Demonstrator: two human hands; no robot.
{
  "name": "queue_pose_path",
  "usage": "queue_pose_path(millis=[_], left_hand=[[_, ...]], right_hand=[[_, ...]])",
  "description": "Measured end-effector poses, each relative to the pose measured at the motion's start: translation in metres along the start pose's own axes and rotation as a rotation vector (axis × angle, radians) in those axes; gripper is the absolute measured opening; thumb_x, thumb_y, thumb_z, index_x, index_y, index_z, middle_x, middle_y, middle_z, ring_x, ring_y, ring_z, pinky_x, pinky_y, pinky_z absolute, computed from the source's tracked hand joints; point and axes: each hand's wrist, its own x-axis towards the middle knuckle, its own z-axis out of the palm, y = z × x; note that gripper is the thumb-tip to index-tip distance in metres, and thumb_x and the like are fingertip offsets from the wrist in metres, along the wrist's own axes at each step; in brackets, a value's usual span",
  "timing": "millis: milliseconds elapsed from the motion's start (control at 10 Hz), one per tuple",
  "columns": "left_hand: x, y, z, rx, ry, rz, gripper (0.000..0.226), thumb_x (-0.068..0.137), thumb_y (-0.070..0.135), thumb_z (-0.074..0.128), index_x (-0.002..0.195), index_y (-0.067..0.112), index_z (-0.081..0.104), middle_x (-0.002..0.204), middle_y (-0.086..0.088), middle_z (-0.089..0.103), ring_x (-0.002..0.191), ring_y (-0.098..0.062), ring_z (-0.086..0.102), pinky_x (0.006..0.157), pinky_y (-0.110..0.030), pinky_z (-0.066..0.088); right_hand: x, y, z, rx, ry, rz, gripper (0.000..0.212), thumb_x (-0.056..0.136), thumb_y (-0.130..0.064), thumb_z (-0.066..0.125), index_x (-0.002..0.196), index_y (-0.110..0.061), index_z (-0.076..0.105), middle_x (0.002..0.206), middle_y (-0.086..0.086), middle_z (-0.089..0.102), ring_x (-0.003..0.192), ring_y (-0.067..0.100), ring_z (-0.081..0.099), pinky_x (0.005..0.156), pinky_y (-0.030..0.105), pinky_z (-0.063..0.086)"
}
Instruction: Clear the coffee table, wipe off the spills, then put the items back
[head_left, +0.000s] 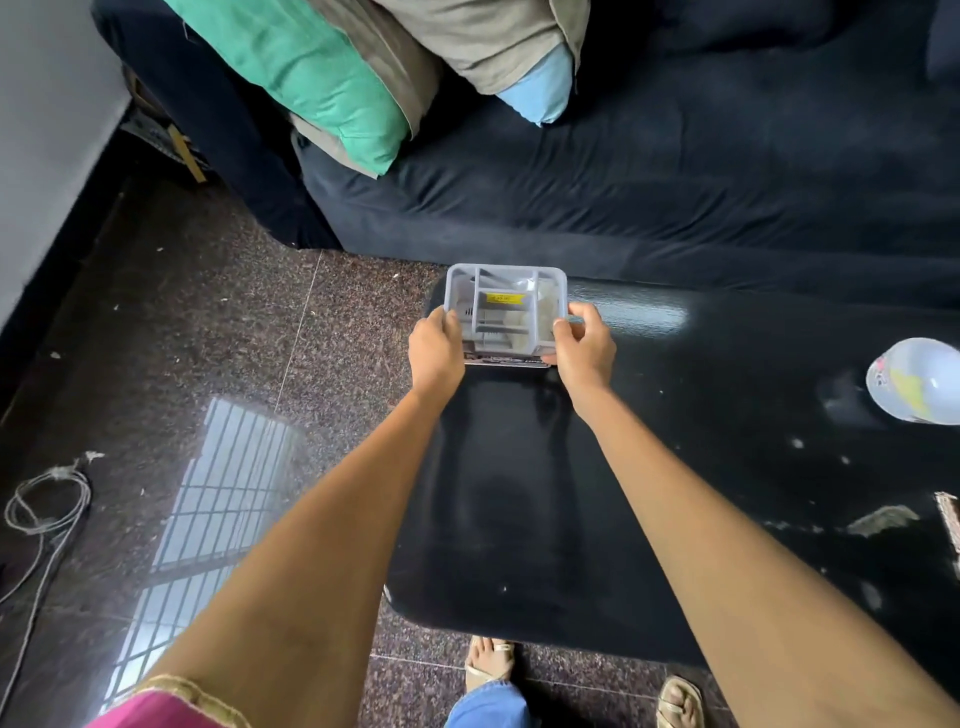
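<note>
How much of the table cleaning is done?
Not much looks finished. Both hands, left hand and right hand, grip the grey organizer at the far corner of the black coffee table. The bowl sits on the right side, and whitish smears show near it, so wiping seems left.

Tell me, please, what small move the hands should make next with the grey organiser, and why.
Probably lift it off toward the sofa. Left hand and right hand already grip the grey organiser at the coffee table corner, and pale spill marks remain unwiped.
</note>
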Motion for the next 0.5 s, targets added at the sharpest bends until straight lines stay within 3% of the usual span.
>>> queue_pose_path(millis=[100, 200, 300, 400, 500], left_hand=[[-0.005, 0.004, 0.002, -0.049, 0.037, -0.005, 0.043, 0.1, 0.02, 0.032, 0.058, 0.021, 0.027, 0.059, 0.003, 0.038, 0.069, -0.023, 0.04, 0.062, -0.029, 0.025], [-0.01, 0.004, 0.002, -0.094, 0.053, 0.031, 0.039, 0.1, 0.025, 0.035, 0.065, 0.012, 0.043, 0.063, -0.003, 0.047, 0.07, -0.026, 0.042, 0.063, -0.035, 0.027], [-0.011, -0.001, -0.001, -0.086, 0.078, 0.046, 0.045, 0.099, 0.033, 0.038, 0.105, -0.01, 0.052, 0.099, -0.027, 0.059, 0.097, -0.039, 0.052, 0.082, -0.04, 0.036], [-0.02, -0.017, 0.0, -0.035, 0.162, 0.041, 0.056, 0.099, 0.037, 0.035, 0.117, -0.015, 0.046, 0.116, -0.03, 0.055, 0.11, -0.041, 0.049, 0.089, -0.039, 0.035], [-0.04, -0.023, 0.001, 0.008, 0.277, 0.039, 0.049, 0.099, 0.032, 0.038, 0.118, -0.013, 0.048, 0.118, -0.029, 0.053, 0.112, -0.041, 0.047, 0.094, -0.04, 0.032]], right_hand=[[-0.001, 0.002, -0.002, 0.01, -0.03, 0.0, 0.023, 0.091, -0.021, 0.049, 0.112, -0.017, 0.057, 0.089, 0.001, 0.063, 0.081, 0.032, 0.067, 0.078, 0.044, 0.055], [-0.003, 0.006, 0.001, -0.015, -0.022, -0.016, 0.03, 0.093, -0.025, 0.046, 0.121, -0.018, 0.054, 0.099, 0.003, 0.061, 0.092, 0.032, 0.063, 0.085, 0.047, 0.051], [-0.014, 0.008, -0.003, -0.133, -0.005, -0.062, 0.039, 0.097, -0.032, 0.042, 0.134, -0.018, 0.046, 0.127, 0.008, 0.054, 0.115, 0.026, 0.05, 0.098, 0.038, 0.04], [-0.029, 0.021, -0.02, -0.133, 0.04, -0.114, 0.043, 0.097, -0.035, 0.044, 0.136, -0.015, 0.044, 0.132, 0.008, 0.051, 0.119, 0.025, 0.048, 0.1, 0.039, 0.039], [-0.044, 0.035, -0.041, -0.116, 0.061, -0.143, 0.038, 0.097, -0.032, 0.045, 0.131, -0.016, 0.049, 0.123, 0.005, 0.054, 0.113, 0.023, 0.052, 0.095, 0.039, 0.042]])
